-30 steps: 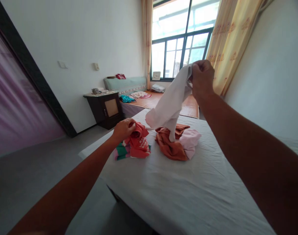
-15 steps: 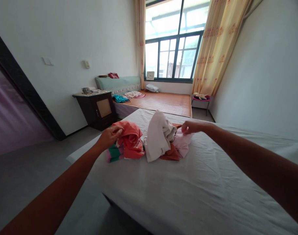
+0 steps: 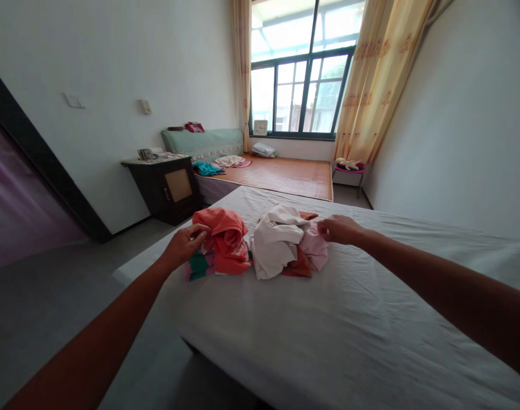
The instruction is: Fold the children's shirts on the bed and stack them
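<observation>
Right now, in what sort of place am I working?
Probably a bedroom: there is a bed with a headboard, a cabinet beside it, and curtains at the window.

Left hand [image 3: 186,244] pinches red garment [image 3: 231,242]; white garment [image 3: 272,242] right of grip; pink cloth [image 3: 315,253] at right hand [image 3: 340,229].

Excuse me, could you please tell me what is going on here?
A person is handling clothes on a white-covered surface. The left hand is at the edge of a coral garment, which lies on a green-and-pink cloth. The right hand is at a pale pink cloth; its grip is unclear. Between them, a white garment lies crumpled, partly over a rust-brown cloth.
</observation>
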The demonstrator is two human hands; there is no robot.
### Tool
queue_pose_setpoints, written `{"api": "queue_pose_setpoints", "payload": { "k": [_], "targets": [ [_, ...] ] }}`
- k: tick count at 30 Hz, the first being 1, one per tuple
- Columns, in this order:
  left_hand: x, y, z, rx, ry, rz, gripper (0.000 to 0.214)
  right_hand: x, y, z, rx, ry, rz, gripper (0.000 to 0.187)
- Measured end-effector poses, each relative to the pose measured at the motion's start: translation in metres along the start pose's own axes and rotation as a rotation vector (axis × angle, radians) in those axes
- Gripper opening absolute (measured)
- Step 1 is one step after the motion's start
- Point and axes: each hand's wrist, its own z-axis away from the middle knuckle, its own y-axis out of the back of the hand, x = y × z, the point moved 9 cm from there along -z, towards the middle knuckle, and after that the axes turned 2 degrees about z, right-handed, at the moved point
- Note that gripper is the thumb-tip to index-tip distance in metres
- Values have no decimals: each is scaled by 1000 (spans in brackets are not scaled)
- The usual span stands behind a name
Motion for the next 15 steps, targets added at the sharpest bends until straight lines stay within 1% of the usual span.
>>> {"api": "queue_pose_setpoints", "payload": {
  "k": [2,4,6,7,8,9,10,11,12,13,15],
  "targets": [
    [-1,1,0,-9,1,0,43,7,17,-7,29,-24,22,20],
    [-1,2,-2,-15,12,2,43,16,50,-19,117,-38,39,11],
    [0,2,-3,-17,26,15,43,23,95,-30,291,-46,7,8],
    [0,2,-4,-15,31,25,44,29,118,-33,394,-60,-53,9],
    [1,2,-4,-10,35,35,44,34,137,-36,480,-73,-146,10],
    [1,1,-4,-5,38,42,44,39,151,-37,554,-83,-271,12],
    [1,0,-3,3,42,46,44,44,159,-38,602,-91,-412,14],
    [1,-1,-3,9,45,49,44,47,161,-40,613,-96,-546,16],
    [0,-2,-3,14,47,51,45,49,158,-43,583,-101,-651,16],
    [-1,-2,-2,15,48,53,45,48,151,-46,524,-111,-718,16],
    [-1,-4,-2,11,43,52,45,46,135,-53,389,-133,-794,16]
  ]
}}
